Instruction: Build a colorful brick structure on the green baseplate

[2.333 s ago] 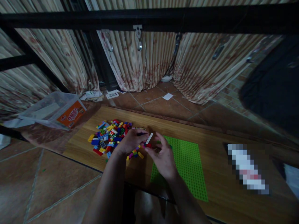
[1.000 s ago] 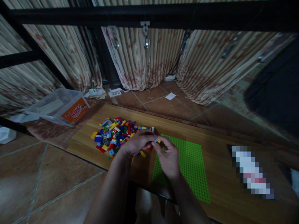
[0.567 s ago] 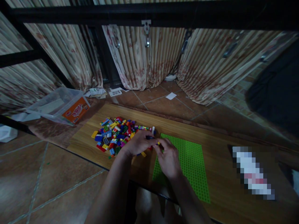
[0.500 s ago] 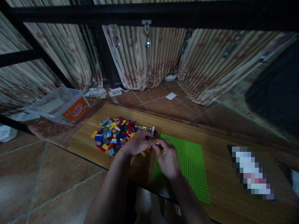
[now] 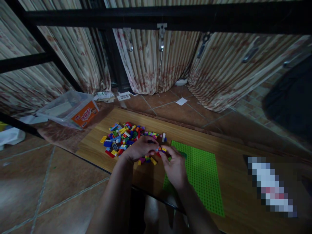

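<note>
My left hand (image 5: 142, 148) and my right hand (image 5: 175, 166) meet over the table between a heap of toy bricks (image 5: 115, 147) and a green baseplate (image 5: 203, 172). Between the fingertips shows a small cluster of toy bricks, with a yellow brick (image 5: 164, 149) on the right-hand side and an orange bit (image 5: 159, 149) beside it. My right thumb and fingers pinch the yellow brick. The left fingers are curled around the other end, where a pale blue bit shows; whether the pieces are joined cannot be made out. The right forearm covers the baseplate's near left part.
The wooden table (image 5: 97, 148) carries the heap, the baseplate and a blurred-out object (image 5: 271, 187) at the right. A clear plastic box (image 5: 65, 112) with an orange label stands beyond the left end. Papers (image 5: 181, 101) lie on the tiled floor before the curtains (image 5: 146, 65).
The whole scene has shifted slightly right in view. My left fingers have lifted and loosened a little, so the orange and yellow bricks show more clearly between the hands.
</note>
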The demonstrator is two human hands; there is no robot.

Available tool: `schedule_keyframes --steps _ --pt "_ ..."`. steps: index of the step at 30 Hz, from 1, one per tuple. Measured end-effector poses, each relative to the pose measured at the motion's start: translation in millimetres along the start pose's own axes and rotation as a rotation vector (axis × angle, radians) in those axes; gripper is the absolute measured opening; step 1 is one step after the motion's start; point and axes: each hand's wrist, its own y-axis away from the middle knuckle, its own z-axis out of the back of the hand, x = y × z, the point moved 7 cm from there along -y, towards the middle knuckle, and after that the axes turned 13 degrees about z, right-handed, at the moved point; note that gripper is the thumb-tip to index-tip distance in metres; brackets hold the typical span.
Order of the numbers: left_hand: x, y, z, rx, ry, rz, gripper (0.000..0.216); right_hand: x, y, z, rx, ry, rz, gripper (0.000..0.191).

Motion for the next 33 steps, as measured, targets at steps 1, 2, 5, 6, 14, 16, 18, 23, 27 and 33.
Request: schedule_keyframes --steps 1,2,5,6,14,16,18,23,27,33 --pt "2 0 2 0.007 0.008 0.01 0.026 0 0 -3 0.013 0.031 0.005 0.022" --pt "3 1 5 0.011 0.009 0.015 0.025 0 -1 -6 0.03 0.064 0.01 0.023" --pt "5 2 10 0.011 0.009 0.009 0.022 0 -3 -16 0.085 0.139 0.035 0.028" --pt "6 2 11 0.008 0.006 0.005 0.021 0 -4 -19 0.1 0.151 0.042 0.029" --pt "-2 5 13 -0.044 -0.041 -0.054 0.018 1 -5 -15 0.066 0.05 -0.01 0.035" --pt "-3 7 11 -0.029 -0.028 -0.046 0.019 3 -5 -13 0.036 -0.043 -0.025 0.028" --pt "-4 8 8 0.016 -0.011 -0.034 0.02 5 -4 -11 -0.003 -0.148 -0.051 0.019" --pt "-6 16 1 0.166 0.094 -0.024 0.024 1 -3 -8 -0.078 -0.435 -0.163 0.013" --pt "-9 19 -3 0.238 0.204 -0.041 0.029 -5 -3 -4 -0.099 -0.455 -0.164 0.014" --pt "-2 10 9 0.119 0.297 -0.019 0.034 3 -4 -17 0.074 -0.059 0.053 0.021"
